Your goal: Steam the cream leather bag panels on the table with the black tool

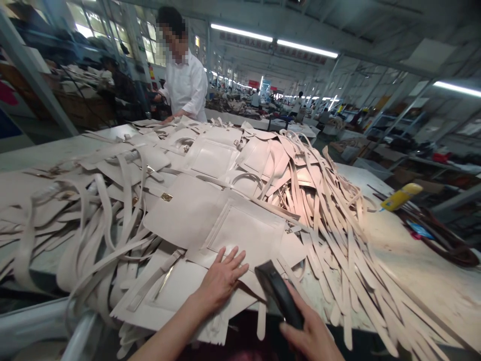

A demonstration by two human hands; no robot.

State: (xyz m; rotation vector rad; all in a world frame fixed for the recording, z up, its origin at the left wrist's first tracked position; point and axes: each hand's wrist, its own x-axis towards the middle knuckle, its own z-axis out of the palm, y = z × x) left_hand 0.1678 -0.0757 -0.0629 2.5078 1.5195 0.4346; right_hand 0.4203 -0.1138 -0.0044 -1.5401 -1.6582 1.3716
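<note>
A: Hands first. Left hand (221, 277) lies flat, fingers spread, palm down on the nearest cream leather panel (240, 235). Nothing gripped, just pressing.

B: And the right hand (310, 333)?

A: Closed round a black handheld tool (278, 293), low in the picture. Tool's tip tilts up and toward the left hand, ending just beside its fingers, over the panel's near edge.

B: Touching the panel?

A: Can't tell, the angle hides it.

B: Where does the panel sit?

A: Top of a big heap of cream cut pieces and long straps (338, 225) covering the surface (421, 271). It has a stitched rectangular outline, directly ahead of both hands. Another flat piece (165, 296) lies below it, hanging over the near edge.

B: Hardware?

A: Small gold clasp (166, 197) on a piece further back, well apart from the hands.

B: Anything else on the surface?

A: Yellow object (401, 196) at the far right edge, dark cord (443, 240) beside it. Both well away.

B: Other people?

A: One person in a white shirt (187, 85) at the far end, a hand on the pile there. More workers deep in the hall, too small to describe.
</note>
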